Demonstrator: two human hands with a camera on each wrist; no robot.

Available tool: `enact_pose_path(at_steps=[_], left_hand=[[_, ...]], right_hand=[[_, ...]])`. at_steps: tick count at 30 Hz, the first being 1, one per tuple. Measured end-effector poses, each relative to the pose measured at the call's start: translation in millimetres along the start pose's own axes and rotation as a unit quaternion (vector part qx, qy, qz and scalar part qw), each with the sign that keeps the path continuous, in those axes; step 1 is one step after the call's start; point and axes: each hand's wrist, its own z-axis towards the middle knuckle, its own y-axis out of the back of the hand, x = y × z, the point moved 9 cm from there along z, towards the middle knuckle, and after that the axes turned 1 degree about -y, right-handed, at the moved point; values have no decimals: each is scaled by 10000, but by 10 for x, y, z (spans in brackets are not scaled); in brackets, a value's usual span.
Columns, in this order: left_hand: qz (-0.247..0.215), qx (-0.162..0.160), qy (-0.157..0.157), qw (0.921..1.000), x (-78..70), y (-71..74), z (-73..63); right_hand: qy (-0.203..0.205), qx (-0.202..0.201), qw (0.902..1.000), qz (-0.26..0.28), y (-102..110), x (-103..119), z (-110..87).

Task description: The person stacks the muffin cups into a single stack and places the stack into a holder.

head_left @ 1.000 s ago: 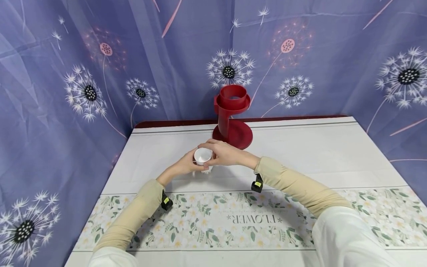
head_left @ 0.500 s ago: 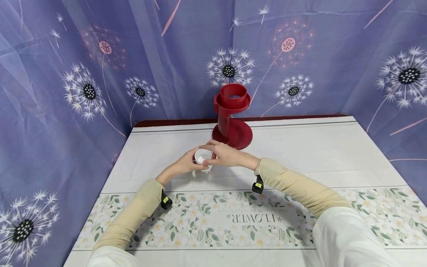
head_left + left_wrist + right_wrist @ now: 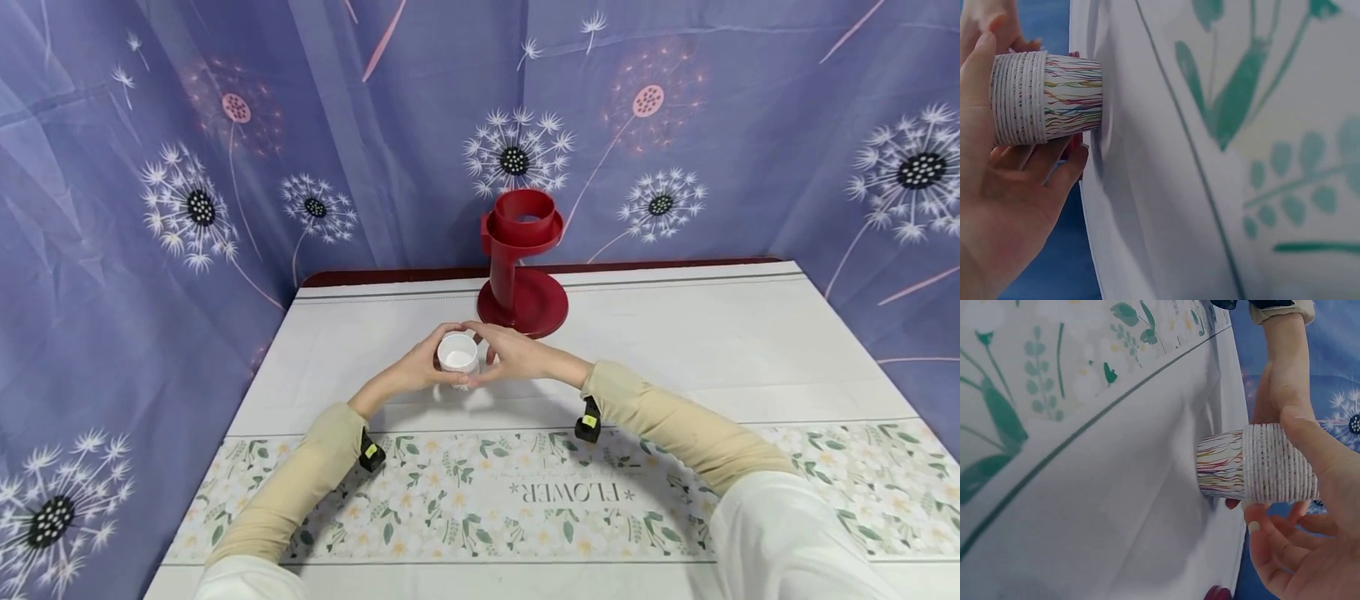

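Observation:
A stack of nested paper cups (image 3: 458,353) stands upright on the table, white inside, with thin coloured wavy lines on the outside of the lowest cup (image 3: 1074,94). My left hand (image 3: 415,365) grips the stack from the left, thumb on the near side and fingers round the far side. From the right, my right hand (image 3: 521,353) arches loosely about it with a gap between palm and cups. In the right wrist view, the thumb (image 3: 1316,437) overlaps the stacked rims, while the lower fingers (image 3: 1266,540) hang relaxed, apart from the cups.
Behind the hands, near the table's back edge, stands a red stand (image 3: 504,279) with a round base and a ring-shaped top. A white tablecloth with a floral band (image 3: 420,500) covers the table. A blue dandelion-print curtain (image 3: 405,150) hangs behind and to the sides.
My right hand has loosened from the cups and drawn slightly right, its thumb coming off the rim. My left hand stays round the stack. The red stand has not moved.

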Motion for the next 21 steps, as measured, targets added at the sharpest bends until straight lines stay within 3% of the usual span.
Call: enact_pose_path(at_steps=[7, 12, 21], left_hand=[[339, -170, -114, 9992, -65, 56, -26], [564, -339, -233, 9976, -121, 114, -51], [508, -460, -319, 9971, -227, 157, -84]], right_hand=[[-275, -38, 9996, 56, -43, -116, -14], [-271, 185, 9992, 221, -124, -110, -18], [-390, 293, 9980, 412, -216, -100, -10]])
